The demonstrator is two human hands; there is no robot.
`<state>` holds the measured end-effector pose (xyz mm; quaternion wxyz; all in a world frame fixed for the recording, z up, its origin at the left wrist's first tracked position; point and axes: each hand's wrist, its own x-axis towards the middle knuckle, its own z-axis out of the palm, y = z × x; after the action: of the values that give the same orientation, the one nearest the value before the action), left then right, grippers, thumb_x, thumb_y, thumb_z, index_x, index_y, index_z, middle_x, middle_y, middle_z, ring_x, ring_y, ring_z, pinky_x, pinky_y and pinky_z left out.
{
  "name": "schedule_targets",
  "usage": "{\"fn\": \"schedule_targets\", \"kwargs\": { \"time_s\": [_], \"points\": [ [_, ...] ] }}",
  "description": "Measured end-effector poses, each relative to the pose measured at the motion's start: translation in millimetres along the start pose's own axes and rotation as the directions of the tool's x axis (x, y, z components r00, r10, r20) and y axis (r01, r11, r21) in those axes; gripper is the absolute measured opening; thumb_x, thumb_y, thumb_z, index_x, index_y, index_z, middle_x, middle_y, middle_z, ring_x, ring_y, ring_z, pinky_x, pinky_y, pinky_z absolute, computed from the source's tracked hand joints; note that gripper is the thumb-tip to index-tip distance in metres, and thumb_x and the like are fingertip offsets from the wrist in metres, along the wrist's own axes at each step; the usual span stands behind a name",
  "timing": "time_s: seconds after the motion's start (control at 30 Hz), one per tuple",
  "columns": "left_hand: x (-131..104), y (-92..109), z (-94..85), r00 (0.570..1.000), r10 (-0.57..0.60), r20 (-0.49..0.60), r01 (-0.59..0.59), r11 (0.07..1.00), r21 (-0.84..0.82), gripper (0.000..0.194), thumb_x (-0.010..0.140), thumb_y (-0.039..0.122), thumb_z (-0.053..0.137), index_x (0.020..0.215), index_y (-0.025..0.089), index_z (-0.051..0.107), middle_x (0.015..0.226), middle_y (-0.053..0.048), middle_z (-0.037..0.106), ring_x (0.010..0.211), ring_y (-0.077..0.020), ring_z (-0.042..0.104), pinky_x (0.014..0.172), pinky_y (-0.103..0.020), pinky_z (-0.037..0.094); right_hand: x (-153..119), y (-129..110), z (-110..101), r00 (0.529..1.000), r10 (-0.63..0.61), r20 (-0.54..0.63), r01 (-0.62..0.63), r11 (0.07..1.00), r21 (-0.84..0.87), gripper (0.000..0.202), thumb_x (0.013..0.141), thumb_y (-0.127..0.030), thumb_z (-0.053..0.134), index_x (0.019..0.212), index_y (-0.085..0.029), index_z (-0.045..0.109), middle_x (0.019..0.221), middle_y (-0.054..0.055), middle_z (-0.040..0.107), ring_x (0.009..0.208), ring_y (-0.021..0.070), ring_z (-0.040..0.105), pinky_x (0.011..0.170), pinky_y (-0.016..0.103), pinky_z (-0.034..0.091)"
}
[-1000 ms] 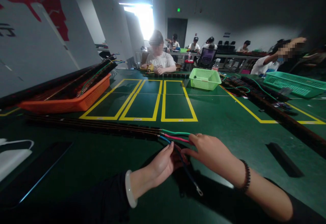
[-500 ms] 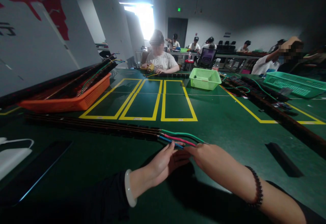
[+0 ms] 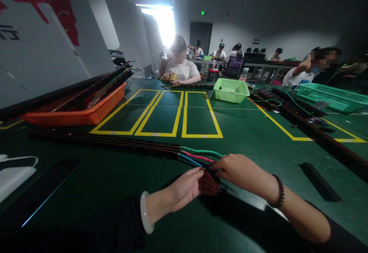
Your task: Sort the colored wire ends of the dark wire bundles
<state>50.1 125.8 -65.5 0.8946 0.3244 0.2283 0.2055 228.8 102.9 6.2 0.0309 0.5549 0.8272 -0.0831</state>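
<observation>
A long dark strip (image 3: 115, 142) lies on the green table, with a green wire (image 3: 201, 150), a red wire (image 3: 198, 157) and a blue wire (image 3: 191, 160) coming out of its right end. My left hand (image 3: 191, 188), palm turned up, has its thumb and fingertips closed on the blue wire near its visible end. Just right of it, my right hand (image 3: 238, 170) reaches over from above, fingers pinched on the wires, mostly the red one. The wire ends are hidden by my hands.
An orange basket (image 3: 106, 107) with dark strips stands at the left, a light green basket (image 3: 232, 96) farther back. A short black piece (image 3: 319, 182) lies at the right, a dark flat device (image 3: 43, 191) at the left. Across the table sits a person (image 3: 182, 69).
My right hand has shifted slightly up and lower along its forearm, uncovering more of my left palm. My left hand has moved a little right and down, with its fingers more curled.
</observation>
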Motion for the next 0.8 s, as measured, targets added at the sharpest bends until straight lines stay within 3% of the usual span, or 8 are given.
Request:
{"fn": "schedule_targets", "kwargs": {
  "time_s": [0.1, 0.2, 0.3, 0.5, 0.57, 0.7, 0.8],
  "points": [
    [0.6, -0.1, 0.1, 1.000, -0.010, -0.017, 0.010, 1.000, 0.020, 0.022, 0.090, 0.025, 0.042, 0.091, 0.008, 0.056, 0.087, -0.016, 0.066, 0.082, -0.0221, 0.065, 0.083, -0.037, 0.044, 9.7, 9.3, 2.7, 0.975, 0.053, -0.215, -0.032, 0.995, 0.099, 0.025, 0.086, -0.029, 0.053, 0.108, -0.024, 0.065, 0.095, 0.006, 0.066, 0.089, 0.0195, 0.061, 0.078, 0.031, 0.047],
    [0.0, 1.5, 1.2, 0.999, -0.031, -0.043, 0.033, 0.999, 0.035, 0.026, 0.090, 0.028, 0.041, 0.088, 0.007, 0.056, 0.088, -0.017, 0.066, 0.083, -0.0223, 0.064, 0.084, -0.037, 0.043, 22.5, 18.5, 15.5, 0.943, 0.103, -0.315, -0.043, 0.980, 0.192, 0.046, 0.081, -0.041, 0.061, 0.122, -0.021, 0.056, 0.108, 0.010, 0.061, 0.100, 0.0225, 0.056, 0.087, 0.036, 0.044],
    [-1.9, 4.2, 2.8, 0.998, -0.056, -0.033, 0.056, 0.998, 0.011, 0.033, 0.092, 0.031, 0.037, 0.087, 0.006, 0.057, 0.091, -0.018, 0.064, 0.085, -0.0225, 0.063, 0.086, -0.038, 0.043, 32.4, 24.5, 31.8, 0.964, 0.083, -0.254, -0.007, 0.958, 0.286, 0.065, 0.074, -0.049, 0.066, 0.128, -0.018, 0.050, 0.114, 0.012, 0.058, 0.104, 0.0239, 0.054, 0.089, 0.038, 0.043],
    [-3.1, 6.1, 5.1, 0.997, -0.079, 0.000, 0.079, 0.997, -0.015, 0.039, 0.092, 0.033, 0.033, 0.086, 0.004, 0.059, 0.091, -0.019, 0.064, 0.084, -0.0216, 0.063, 0.086, -0.036, 0.043, 38.3, 23.5, 46.8, 0.986, 0.078, -0.145, -0.023, 0.937, 0.349, 0.063, 0.066, -0.036, 0.071, 0.121, -0.013, 0.053, 0.105, 0.012, 0.062, 0.093, 0.0215, 0.057, 0.079, 0.031, 0.045],
    [-3.0, 5.5, 5.2, 0.998, -0.068, -0.014, 0.068, 0.998, 0.005, 0.035, 0.092, 0.031, 0.036, 0.087, 0.005, 0.059, 0.090, -0.018, 0.064, 0.085, -0.0221, 0.063, 0.087, -0.037, 0.042, 38.2, 20.9, 46.2, 0.989, 0.109, -0.096, -0.066, 0.926, 0.372, 0.050, 0.068, -0.033, 0.068, 0.113, -0.015, 0.057, 0.098, 0.009, 0.064, 0.082, 0.0179, 0.059, 0.069, 0.026, 0.044],
    [-2.2, 3.3, 2.1, 0.998, -0.052, -0.022, 0.052, 0.998, 0.020, 0.029, 0.091, 0.030, 0.039, 0.089, 0.007, 0.057, 0.093, -0.019, 0.065, 0.088, -0.0234, 0.063, 0.089, -0.039, 0.042, 38.2, 16.1, 41.0, 0.984, 0.178, -0.027, -0.158, 0.924, 0.349, 0.014, 0.074, -0.028, 0.059, 0.081, -0.017, 0.063, 0.073, 0.003, 0.064, 0.060, 0.0117, 0.053, 0.053, 0.022, 0.033],
    [0.1, 2.1, -1.5, 0.998, -0.062, 0.010, 0.062, 0.998, 0.005, 0.030, 0.091, 0.031, 0.040, 0.092, 0.006, 0.057, 0.097, -0.020, 0.065, 0.091, -0.0241, 0.063, 0.091, -0.040, 0.041, 38.1, 13.5, 36.4, 0.984, 0.175, -0.040, -0.151, 0.925, 0.348, 0.012, 0.075, -0.027, 0.056, 0.070, -0.016, 0.060, 0.067, 0.002, 0.061, 0.057, 0.0101, 0.049, 0.052, 0.022, 0.030]
  ]
}}
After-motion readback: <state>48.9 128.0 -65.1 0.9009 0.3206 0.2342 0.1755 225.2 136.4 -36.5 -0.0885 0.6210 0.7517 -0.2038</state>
